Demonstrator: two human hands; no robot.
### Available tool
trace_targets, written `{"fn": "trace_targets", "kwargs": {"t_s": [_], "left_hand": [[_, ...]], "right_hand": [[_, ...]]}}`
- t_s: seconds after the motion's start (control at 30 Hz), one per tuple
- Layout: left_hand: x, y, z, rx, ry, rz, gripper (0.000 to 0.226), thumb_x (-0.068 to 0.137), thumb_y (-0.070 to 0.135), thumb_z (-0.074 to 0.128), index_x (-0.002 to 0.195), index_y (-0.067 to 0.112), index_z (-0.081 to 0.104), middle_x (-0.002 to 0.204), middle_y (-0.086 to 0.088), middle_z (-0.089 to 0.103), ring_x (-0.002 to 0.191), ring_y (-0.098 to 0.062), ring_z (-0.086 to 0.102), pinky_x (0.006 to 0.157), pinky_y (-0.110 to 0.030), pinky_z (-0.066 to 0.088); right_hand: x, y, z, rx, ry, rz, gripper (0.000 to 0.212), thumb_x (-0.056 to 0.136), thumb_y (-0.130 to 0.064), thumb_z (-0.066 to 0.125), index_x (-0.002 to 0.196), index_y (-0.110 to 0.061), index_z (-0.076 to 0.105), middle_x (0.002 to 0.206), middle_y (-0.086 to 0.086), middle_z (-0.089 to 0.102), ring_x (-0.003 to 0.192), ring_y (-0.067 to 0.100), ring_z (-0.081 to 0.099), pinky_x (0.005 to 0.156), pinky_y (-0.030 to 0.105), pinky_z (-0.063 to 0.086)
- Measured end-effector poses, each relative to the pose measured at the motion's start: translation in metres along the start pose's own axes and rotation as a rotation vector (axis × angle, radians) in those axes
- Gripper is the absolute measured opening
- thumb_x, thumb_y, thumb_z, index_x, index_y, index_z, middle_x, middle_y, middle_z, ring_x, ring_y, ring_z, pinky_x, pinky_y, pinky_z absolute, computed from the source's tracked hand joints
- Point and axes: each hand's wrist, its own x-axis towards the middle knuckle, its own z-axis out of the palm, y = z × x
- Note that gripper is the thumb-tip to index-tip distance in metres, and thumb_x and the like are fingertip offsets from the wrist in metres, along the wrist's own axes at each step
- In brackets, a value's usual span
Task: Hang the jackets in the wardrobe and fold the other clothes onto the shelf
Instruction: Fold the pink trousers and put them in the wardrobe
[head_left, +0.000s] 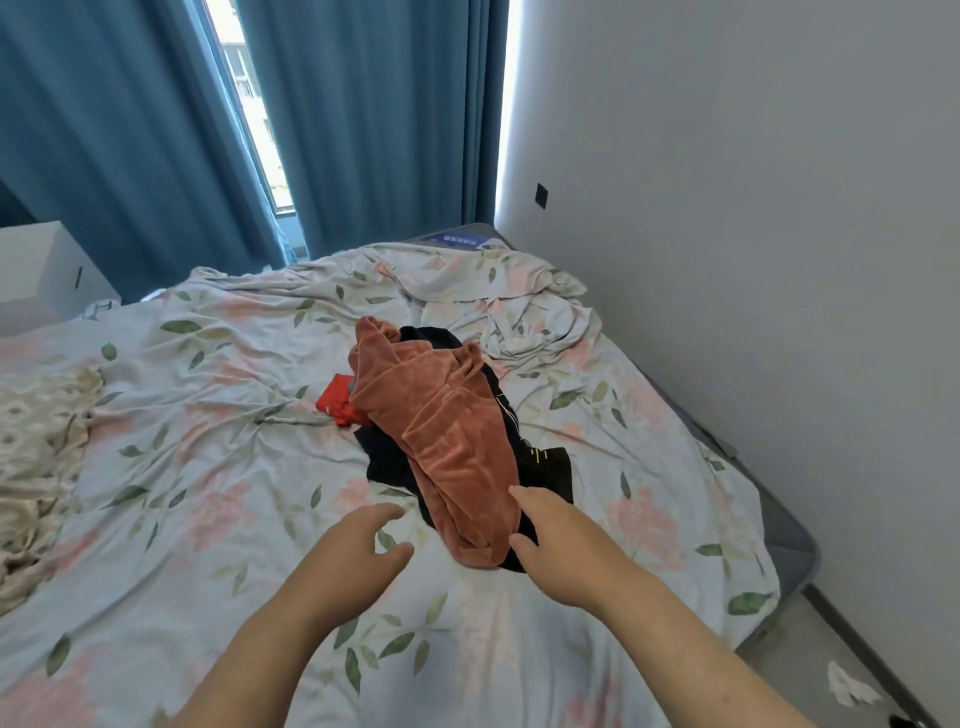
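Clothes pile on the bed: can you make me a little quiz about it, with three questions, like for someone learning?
1. True or false: the left hand holds nothing.
2. Which garment lies on top of the pile? A black, B rust-orange, C red.
3. Fill in: the curtains are ___.

Key: 1 true; 2 B, the rust-orange garment; 3 blue.
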Motion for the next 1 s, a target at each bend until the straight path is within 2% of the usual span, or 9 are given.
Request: {"fn": "trace_targets", "kwargs": {"t_s": [0.2,0.3,0.4,0.47,0.53,0.63,0.77,0.9,1.0], "left_hand": [[0.099,-0.025,0.065,-0.181,0.026,-0.153,0.048,0.094,0.038,0.059,0.14,0.032,0.047,0.145,0.012,0.047,0.116,-0.003,0.045,0.09,-0.021,0.036],[0.138,-0.046,0.111,-0.258,-0.003,-0.223,0.042,0.093,0.043,0.06,0.134,0.035,0.052,0.138,0.014,0.051,0.124,-0.006,0.047,0.096,-0.024,0.037],[0.173,-0.067,0.155,-0.353,-0.005,-0.279,0.023,0.093,0.047,0.058,0.116,0.042,0.057,0.126,0.016,0.057,0.119,-0.002,0.05,0.1,-0.025,0.038],[0.187,-0.079,0.18,-0.457,0.017,-0.327,0.01,0.095,0.045,0.055,0.103,0.045,0.061,0.115,0.023,0.06,0.108,0.008,0.052,0.09,-0.018,0.039],[0.195,-0.094,0.205,-0.513,0.064,-0.363,0.009,0.096,0.043,0.054,0.096,0.045,0.063,0.101,0.03,0.059,0.094,0.02,0.048,0.075,-0.006,0.034],[0.197,-0.112,0.234,-0.539,0.052,-0.435,0.01,0.097,0.042,0.053,0.096,0.042,0.063,0.098,0.03,0.058,0.091,0.022,0.045,0.07,-0.003,0.031],[0.194,-0.127,0.254,-0.598,0.089,-0.496,0.01,0.095,0.037,0.059,0.089,0.037,0.067,0.099,0.025,0.064,0.094,0.016,0.05,0.072,-0.001,0.034],[0.203,-0.123,0.241,-0.72,0.244,-0.501,0.011,0.093,0.03,0.064,0.085,0.036,0.069,0.094,0.021,0.068,0.098,-0.002,0.06,0.092,-0.031,0.047],[0.219,-0.114,0.219,-0.749,0.325,-0.399,0.009,0.091,0.037,0.064,0.1,0.034,0.062,0.1,0.022,0.065,0.103,-0.006,0.062,0.088,-0.029,0.048]], "right_hand": [[0.128,0.073,0.066,0.071,-0.093,-0.017,0.068,0.099,-0.037,0.055,0.157,-0.02,0.024,0.161,-0.004,0.025,0.147,0.015,0.027,0.117,0.028,0.027],[0.189,0.101,0.112,0.04,-0.139,-0.032,0.066,0.096,-0.037,0.058,0.153,-0.016,0.031,0.159,0.001,0.028,0.147,0.02,0.027,0.117,0.031,0.026],[0.26,0.118,0.152,-0.041,-0.126,-0.127,0.058,0.098,-0.038,0.053,0.148,-0.014,0.034,0.156,0.005,0.029,0.145,0.026,0.027,0.115,0.039,0.029],[0.299,0.125,0.174,-0.101,-0.111,-0.09,0.064,0.1,-0.044,0.048,0.151,-0.011,0.027,0.154,0.01,0.032,0.143,0.03,0.031,0.114,0.044,0.031],[0.326,0.134,0.2,-0.158,-0.09,0.007,0.062,0.099,-0.051,0.047,0.143,-0.008,0.035,0.143,0.013,0.042,0.132,0.032,0.044,0.107,0.045,0.038],[0.344,0.144,0.231,-0.227,0.031,0.016,0.045,0.101,-0.051,0.041,0.122,-0.013,0.047,0.127,0.013,0.048,0.118,0.033,0.052,0.098,0.044,0.042],[0.351,0.153,0.233,-0.182,0.107,-0.031,0.024,0.102,-0.035,0.041,0.111,-0.014,0.049,0.118,0.012,0.054,0.107,0.033,0.057,0.087,0.04,0.046],[0.322,0.156,0.222,-0.103,0.137,-0.149,0.014,0.102,-0.027,0.035,0.096,-0.02,0.046,0.105,0.004,0.062,0.096,0.028,0.061,0.077,0.036,0.043],[0.272,0.145,0.233,-0.079,0.202,-0.276,0.011,0.098,-0.02,0.047,0.088,-0.019,0.052,0.087,0.001,0.064,0.079,0.024,0.064,0.067,0.033,0.046]]}}
